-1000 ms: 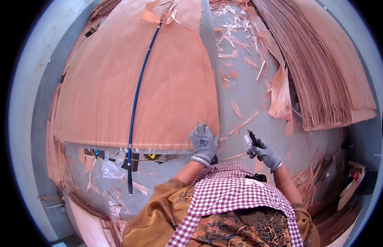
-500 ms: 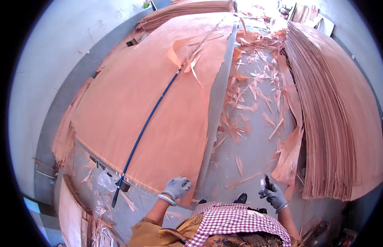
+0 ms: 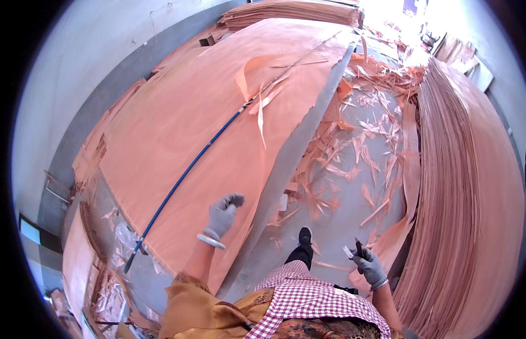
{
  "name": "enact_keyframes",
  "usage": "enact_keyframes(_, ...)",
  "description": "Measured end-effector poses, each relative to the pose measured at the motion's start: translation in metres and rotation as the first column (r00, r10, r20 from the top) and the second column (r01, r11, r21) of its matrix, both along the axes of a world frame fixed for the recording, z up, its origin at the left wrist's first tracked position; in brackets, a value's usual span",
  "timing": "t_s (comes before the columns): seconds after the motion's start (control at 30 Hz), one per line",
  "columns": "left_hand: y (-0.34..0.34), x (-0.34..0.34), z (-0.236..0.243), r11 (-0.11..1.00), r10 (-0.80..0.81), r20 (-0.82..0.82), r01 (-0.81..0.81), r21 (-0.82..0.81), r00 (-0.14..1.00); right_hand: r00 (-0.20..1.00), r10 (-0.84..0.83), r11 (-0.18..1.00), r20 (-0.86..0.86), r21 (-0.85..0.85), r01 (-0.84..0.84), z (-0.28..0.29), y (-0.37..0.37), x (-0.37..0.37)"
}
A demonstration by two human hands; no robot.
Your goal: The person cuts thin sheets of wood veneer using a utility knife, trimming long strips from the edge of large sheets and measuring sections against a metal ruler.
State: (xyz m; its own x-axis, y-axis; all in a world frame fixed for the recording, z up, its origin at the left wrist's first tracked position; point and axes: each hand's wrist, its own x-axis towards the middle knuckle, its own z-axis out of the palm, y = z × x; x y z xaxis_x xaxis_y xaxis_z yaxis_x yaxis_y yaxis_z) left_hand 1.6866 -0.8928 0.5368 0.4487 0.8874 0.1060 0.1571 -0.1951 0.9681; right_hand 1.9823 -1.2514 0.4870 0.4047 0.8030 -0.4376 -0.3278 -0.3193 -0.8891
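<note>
My left hand (image 3: 221, 217), in a grey glove, is raised above the near right part of a wide orange-pink wood veneer sheet (image 3: 178, 118). Its fingers are curled in, and I see nothing in them. Lower right, my right hand (image 3: 371, 270), gloved alike, grips a small tool (image 3: 359, 247) with a dark part and a whitish part pointing up; its exact kind is unclear. A long blue pole (image 3: 187, 172) lies lengthwise over the veneer, its near end past the sheet's edge. Torn veneer strips (image 3: 257, 110) rest by the pole's middle.
A tall stack of veneer sheets (image 3: 449, 198) stands along the right. Veneer scraps (image 3: 359, 147) litter the grey floor (image 3: 285, 226) between it and the spread sheet. More veneer is piled at the back (image 3: 291, 14) and at lower left (image 3: 79, 248). My dark shoe (image 3: 305, 234) is on the floor ahead.
My left hand has risen forward from the sheet's near edge to farther over it. One foot has stepped forward. The right hand keeps hold of the small tool; the whole view has shifted.
</note>
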Motion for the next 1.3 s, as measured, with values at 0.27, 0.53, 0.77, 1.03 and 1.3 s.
enact_keyframes(0.27,0.208,0.143,-0.021,0.969,0.248,-0.13,-0.247,0.022,0.96,0.999,-0.036,0.995,0.036,-0.096,0.039,0.04,0.107,0.118)
enact_keyframes(0.53,0.337,0.246,0.012,0.906,0.402,-0.35,-0.312,0.286,0.846,0.996,0.016,0.997,0.086,-0.07,-0.01,0.048,0.203,0.208)
enact_keyframes(0.77,0.443,0.273,-0.006,0.831,0.556,-0.553,-0.438,0.344,0.621,0.94,0.33,0.941,0.092,-0.108,-0.32,0.051,0.323,0.307)
enact_keyframes(1.03,0.534,0.269,-0.045,0.785,0.599,-0.643,-0.507,0.356,0.476,0.819,0.572,0.82,-0.04,0.048,-0.57,0.027,0.512,0.427)
enact_keyframes(1.3,0.51,0.318,0.044,0.49,0.869,-0.074,-0.829,0.268,0.49,0.705,0.699,0.713,-0.117,0.045,-0.699,0.051,0.656,0.476)
